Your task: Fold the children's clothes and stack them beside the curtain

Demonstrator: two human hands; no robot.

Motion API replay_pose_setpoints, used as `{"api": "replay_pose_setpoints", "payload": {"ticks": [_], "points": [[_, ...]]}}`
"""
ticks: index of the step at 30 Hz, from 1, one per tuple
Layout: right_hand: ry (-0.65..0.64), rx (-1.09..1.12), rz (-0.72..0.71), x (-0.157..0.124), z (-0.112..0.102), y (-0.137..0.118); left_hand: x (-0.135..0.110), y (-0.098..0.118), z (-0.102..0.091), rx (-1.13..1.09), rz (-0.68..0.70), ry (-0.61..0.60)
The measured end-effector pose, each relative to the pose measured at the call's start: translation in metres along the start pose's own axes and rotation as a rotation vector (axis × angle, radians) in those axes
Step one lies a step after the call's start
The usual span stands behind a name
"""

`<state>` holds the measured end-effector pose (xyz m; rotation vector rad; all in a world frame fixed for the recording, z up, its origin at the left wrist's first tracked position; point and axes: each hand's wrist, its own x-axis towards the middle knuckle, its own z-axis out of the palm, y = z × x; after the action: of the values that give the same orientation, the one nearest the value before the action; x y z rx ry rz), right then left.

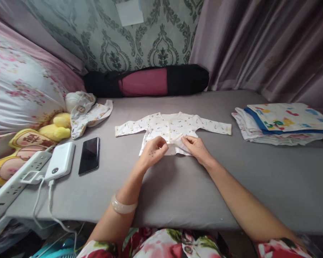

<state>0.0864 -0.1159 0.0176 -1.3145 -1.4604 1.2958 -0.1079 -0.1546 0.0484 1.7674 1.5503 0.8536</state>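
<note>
A small white baby shirt (172, 127) with a fine print lies flat on the grey bed surface (177, 186), sleeves spread to both sides. My left hand (155, 149) is closed, pinching the shirt's lower front near a tie string (177, 138). My right hand (195, 147) pinches the same hem area from the right, fingers pressed on the cloth. A pale bangle (123, 206) sits on my left wrist.
A stack of folded cloths (281, 123) lies at the right. At the left are a crumpled baby garment (87, 113), a black phone (89, 155), a white power bank (61, 161), a power strip (15, 181) and a yellow plush toy (55, 127). A black-and-pink bolster (146, 80) lies against the wall.
</note>
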Motion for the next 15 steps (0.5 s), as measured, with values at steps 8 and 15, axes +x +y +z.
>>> {"api": "replay_pose_setpoints", "payload": {"ticks": [8,15], "points": [[0.011,-0.216,-0.225,-0.006,0.005,-0.004,-0.004,0.003,0.008,0.009,0.032,-0.185],[-0.247,-0.409,-0.256,-0.023,-0.001,-0.016,-0.002,-0.010,-0.017,0.080,-0.055,-0.092]]}}
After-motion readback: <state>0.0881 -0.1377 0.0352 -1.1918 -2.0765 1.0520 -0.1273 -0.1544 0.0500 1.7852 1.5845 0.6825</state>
